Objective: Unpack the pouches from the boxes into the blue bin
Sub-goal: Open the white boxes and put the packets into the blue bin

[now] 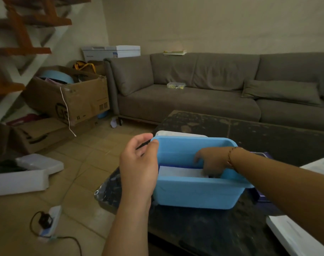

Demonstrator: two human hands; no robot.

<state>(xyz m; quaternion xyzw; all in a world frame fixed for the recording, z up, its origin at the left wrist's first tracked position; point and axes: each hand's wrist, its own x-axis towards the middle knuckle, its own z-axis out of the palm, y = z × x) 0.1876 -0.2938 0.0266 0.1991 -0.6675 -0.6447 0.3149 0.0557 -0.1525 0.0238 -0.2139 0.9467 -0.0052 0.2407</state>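
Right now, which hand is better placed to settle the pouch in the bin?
Right hand: it is already inside the blue bin at the white pouch. Left hand holds the rim.

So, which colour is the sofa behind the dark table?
The sofa is grey-brown, plain with no pattern; the head view shows it clearly.

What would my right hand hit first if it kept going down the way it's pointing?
The right hand reaches down inside the blue bin, fingers toward the white pouch lying there. It would likely meet that pouch first; contact may already exist.
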